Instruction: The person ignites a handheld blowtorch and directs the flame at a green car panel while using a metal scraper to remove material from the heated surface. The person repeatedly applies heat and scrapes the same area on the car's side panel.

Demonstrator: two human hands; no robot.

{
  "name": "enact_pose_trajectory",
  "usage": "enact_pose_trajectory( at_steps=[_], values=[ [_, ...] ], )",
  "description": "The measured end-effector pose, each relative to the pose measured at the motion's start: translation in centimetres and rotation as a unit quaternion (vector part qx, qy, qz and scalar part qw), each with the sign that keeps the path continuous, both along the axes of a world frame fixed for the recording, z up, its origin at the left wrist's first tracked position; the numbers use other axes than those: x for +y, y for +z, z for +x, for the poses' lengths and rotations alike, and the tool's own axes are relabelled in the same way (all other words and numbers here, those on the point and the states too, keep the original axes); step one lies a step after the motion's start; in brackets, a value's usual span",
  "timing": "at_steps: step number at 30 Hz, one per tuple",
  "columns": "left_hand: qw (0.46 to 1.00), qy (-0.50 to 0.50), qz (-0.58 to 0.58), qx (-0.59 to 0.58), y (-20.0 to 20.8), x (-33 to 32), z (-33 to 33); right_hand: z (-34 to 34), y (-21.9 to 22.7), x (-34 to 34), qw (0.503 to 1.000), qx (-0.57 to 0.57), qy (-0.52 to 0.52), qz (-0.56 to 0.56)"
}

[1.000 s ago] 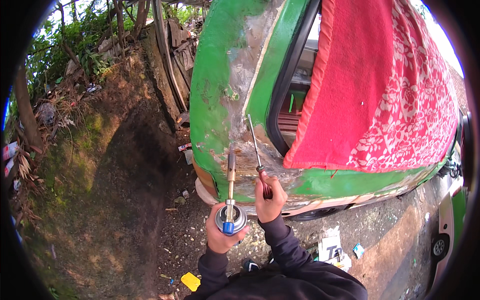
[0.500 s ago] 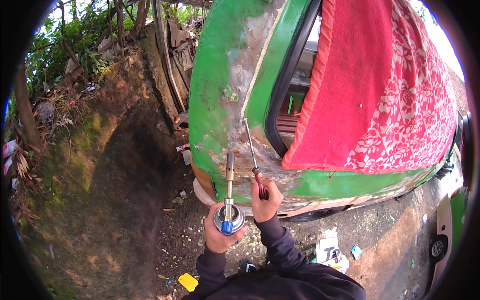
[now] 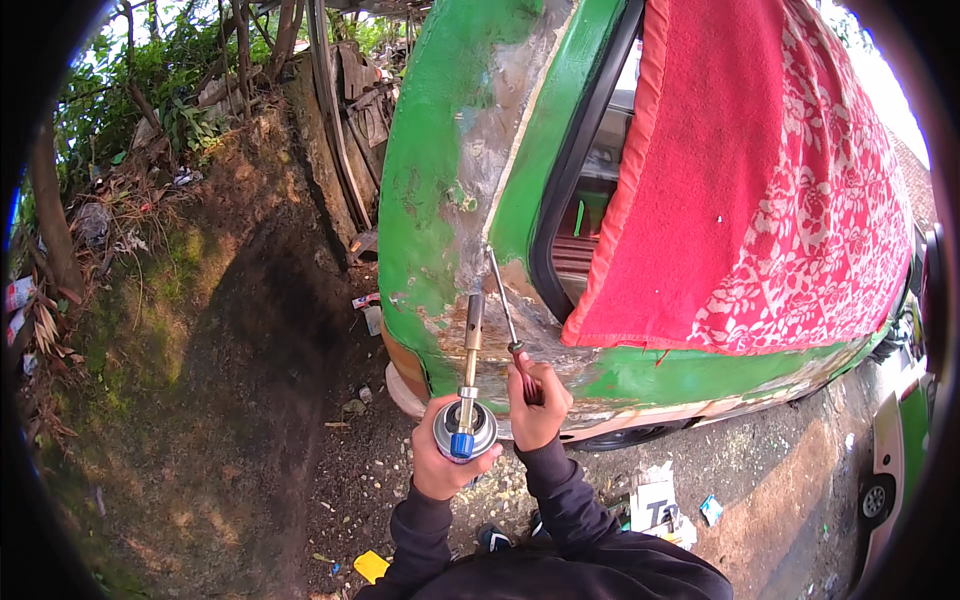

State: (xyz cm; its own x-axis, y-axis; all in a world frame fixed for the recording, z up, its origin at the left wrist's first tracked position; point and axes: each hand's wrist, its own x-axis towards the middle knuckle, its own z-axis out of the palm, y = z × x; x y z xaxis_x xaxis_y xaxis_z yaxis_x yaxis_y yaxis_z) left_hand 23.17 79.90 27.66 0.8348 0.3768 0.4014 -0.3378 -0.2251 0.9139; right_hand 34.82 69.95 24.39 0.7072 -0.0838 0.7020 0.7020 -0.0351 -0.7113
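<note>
In front of me is a green vehicle body [image 3: 425, 150] with a long scraped strip of bare grey and brown metal. My left hand [image 3: 442, 470] is wrapped round the canister of a gas blowtorch [image 3: 473, 340], its metal nozzle pointing away toward the scraped panel. No flame is visible. My right hand [image 3: 540, 405] grips the dark red handle of a screwdriver [image 3: 503, 300]. The thin shaft slants up and left, its tip at the lower end of a pale seam line [image 3: 520, 125]; whether it touches the metal is hard to tell.
A red floral cloth [image 3: 700, 200] hangs over the window [image 3: 590, 200] and side of the vehicle. Left lies a mossy dirt slope [image 3: 190, 370]. Papers [image 3: 655, 500] and a yellow scrap [image 3: 371, 567] lie on the ground. Another green vehicle [image 3: 885, 470] stands at far right.
The blowtorch has shifted slightly right, nearer the screwdriver. The screwdriver tip has slid a little down and left along the panel. Both hands keep their grips.
</note>
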Motion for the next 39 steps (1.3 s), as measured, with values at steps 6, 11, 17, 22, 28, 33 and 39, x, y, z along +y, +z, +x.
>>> enact_pose_trajectory(
  at_steps=[6, 11, 17, 22, 28, 33, 39],
  values=[
    [1.0, -0.015, -0.002, -0.008, -0.1, 0.0, 0.4, -0.1, 0.0, -0.2, 1.0, -0.019, -0.009, 0.008],
    [1.0, 0.005, 0.004, -0.021, -0.4, 0.1, 0.0, 0.2, 0.5, -0.3, 1.0, 0.011, -0.002, -0.007],
    [0.997, 0.039, -0.047, -0.054, -2.3, 0.9, -1.2, 0.0, -0.4, -0.5, 1.0, -0.008, -0.017, 0.007],
    [0.996, 0.083, -0.032, -0.028, -2.8, 1.7, -1.9, 1.0, 2.9, 0.0, 1.0, 0.014, -0.019, -0.007],
    [0.996, 0.063, -0.051, -0.045, -2.3, 1.4, -1.6, 0.4, 0.6, -0.3, 1.0, -0.01, -0.015, -0.001],
    [0.996, 0.062, -0.037, -0.049, -3.8, 1.5, -1.6, 0.0, -0.3, -0.4, 1.0, -0.009, -0.001, -0.014],
    [0.996, 0.058, -0.047, -0.038, -3.6, 0.8, -1.2, 1.0, 1.1, 0.0, 1.0, -0.018, -0.002, -0.014]
  ],
)
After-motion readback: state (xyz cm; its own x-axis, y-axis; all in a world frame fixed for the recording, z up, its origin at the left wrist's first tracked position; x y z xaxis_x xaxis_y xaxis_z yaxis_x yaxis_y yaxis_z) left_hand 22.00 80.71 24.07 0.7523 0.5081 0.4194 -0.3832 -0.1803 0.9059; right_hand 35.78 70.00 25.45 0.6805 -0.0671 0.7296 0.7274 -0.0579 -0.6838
